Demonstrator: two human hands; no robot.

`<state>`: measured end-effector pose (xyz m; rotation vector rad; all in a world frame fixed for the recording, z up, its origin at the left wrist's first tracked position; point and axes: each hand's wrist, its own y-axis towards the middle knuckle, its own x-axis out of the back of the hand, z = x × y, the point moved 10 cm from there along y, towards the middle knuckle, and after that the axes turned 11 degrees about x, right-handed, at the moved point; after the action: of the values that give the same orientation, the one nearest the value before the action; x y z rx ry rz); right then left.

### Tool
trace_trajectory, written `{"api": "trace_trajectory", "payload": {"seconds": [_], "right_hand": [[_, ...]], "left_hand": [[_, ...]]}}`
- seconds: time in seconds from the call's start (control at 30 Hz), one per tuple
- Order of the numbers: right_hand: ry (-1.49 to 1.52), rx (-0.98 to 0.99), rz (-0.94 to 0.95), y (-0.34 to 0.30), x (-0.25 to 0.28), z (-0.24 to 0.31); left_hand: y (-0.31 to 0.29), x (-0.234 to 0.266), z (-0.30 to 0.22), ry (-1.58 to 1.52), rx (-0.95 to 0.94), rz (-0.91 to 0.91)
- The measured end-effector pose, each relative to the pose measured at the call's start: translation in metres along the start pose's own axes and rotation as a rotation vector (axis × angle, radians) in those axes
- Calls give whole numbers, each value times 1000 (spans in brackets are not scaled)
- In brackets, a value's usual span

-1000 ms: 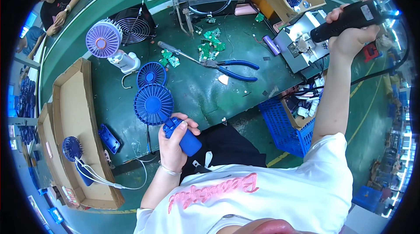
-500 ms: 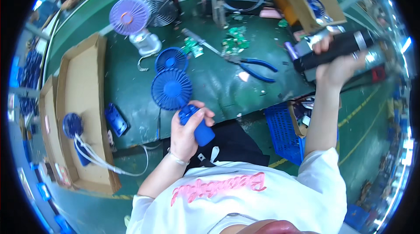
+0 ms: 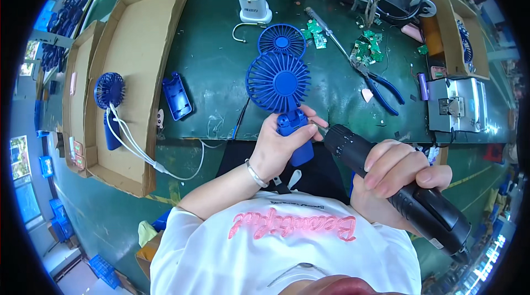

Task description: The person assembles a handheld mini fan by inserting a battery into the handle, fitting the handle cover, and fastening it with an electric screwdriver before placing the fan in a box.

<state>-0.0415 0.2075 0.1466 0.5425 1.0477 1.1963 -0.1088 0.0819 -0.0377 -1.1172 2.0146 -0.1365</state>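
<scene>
My left hand [image 3: 281, 143] is closed round the handle of a blue handheld fan [image 3: 279, 82], its round head pointing away from me over the table edge. My right hand [image 3: 400, 171] grips a black electric screwdriver [image 3: 353, 149]. The tool's tip points left and meets the fan handle beside my left fingertips; whether it sits in a screw is too small to tell. Just beyond the held fan lies a second round blue fan part [image 3: 281, 40]. A blue handle shell [image 3: 178, 96] rests on the green table to the left.
Blue-handled pliers [image 3: 383, 92], a soldering iron [image 3: 326, 27] and green circuit boards [image 3: 367, 46] lie on the table. At left, a cardboard tray [image 3: 130, 24] holds a cabled blue fan [image 3: 110, 91]. A purple-and-white fan [image 3: 254, 2] stands at the back; a metal box [image 3: 458, 104] sits right.
My right hand has brought the screwdriver from the table's right side to the fan handle. My left hand still holds the fan. The view has shifted, so the table appears farther right.
</scene>
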Motion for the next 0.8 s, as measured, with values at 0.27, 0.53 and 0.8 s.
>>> {"api": "trace_trajectory", "payload": {"seconds": [0.27, 0.53, 0.8], "right_hand": [[39, -53, 141, 1, -4, -16], [-1, 1, 444, 9, -33, -15], [123, 1, 228, -3, -20, -22]], "left_hand": [[1, 5, -1, 56, -16, -1], [4, 11, 4, 225, -53, -42], [-1, 12, 6, 130, -46, -54]]}}
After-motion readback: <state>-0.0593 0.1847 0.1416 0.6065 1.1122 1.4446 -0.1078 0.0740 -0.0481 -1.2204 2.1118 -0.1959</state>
